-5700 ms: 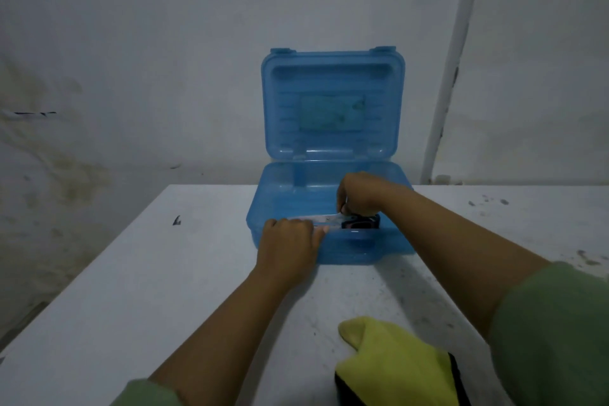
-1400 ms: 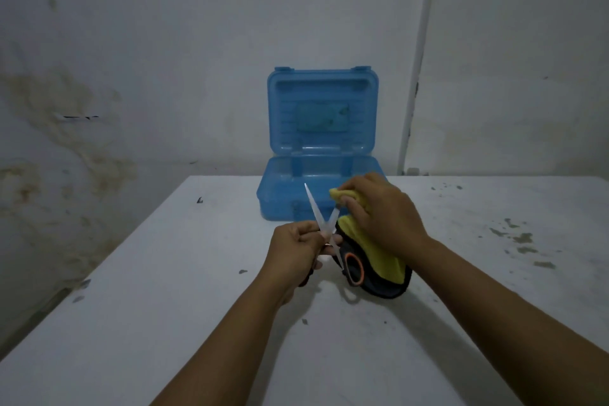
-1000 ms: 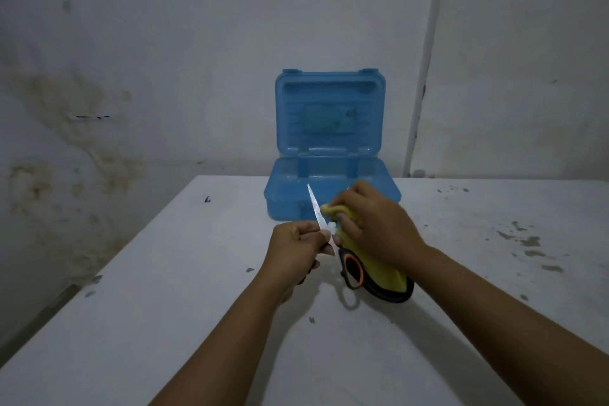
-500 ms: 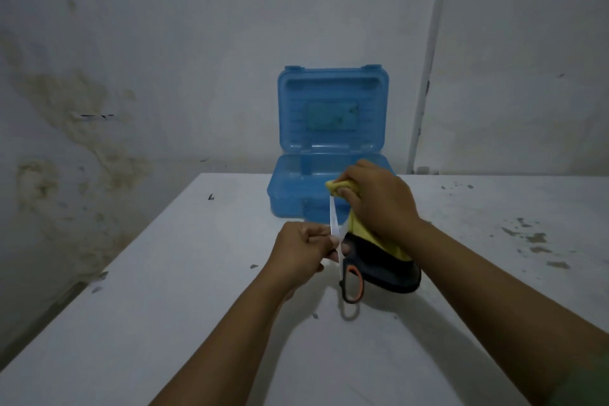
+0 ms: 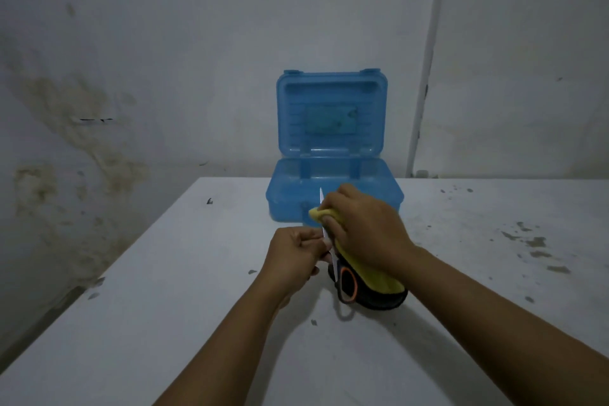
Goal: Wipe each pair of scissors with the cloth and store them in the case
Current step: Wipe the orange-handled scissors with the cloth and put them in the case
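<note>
step: wiping the blade, storing not yet done
left hand (image 5: pixel 293 254): fingers curled, gripped the scissors (image 5: pixel 333 260) near the pivot
right hand (image 5: pixel 364 231): pinched the cloth (image 5: pixel 372 277) around a blade
scissors: over the table (image 5: pixel 164 306), between both hands, just short of the case (image 5: pixel 333 188)
axis: tip at 12 o'clock, orange handle at 6
next: probably finish the stroke, then lay it flat in the open case

Orange-handled scissors (image 5: pixel 342 283) blade up, yellow cloth (image 5: pixel 365 273) around blade, blue case (image 5: pixel 333 198) open
</note>
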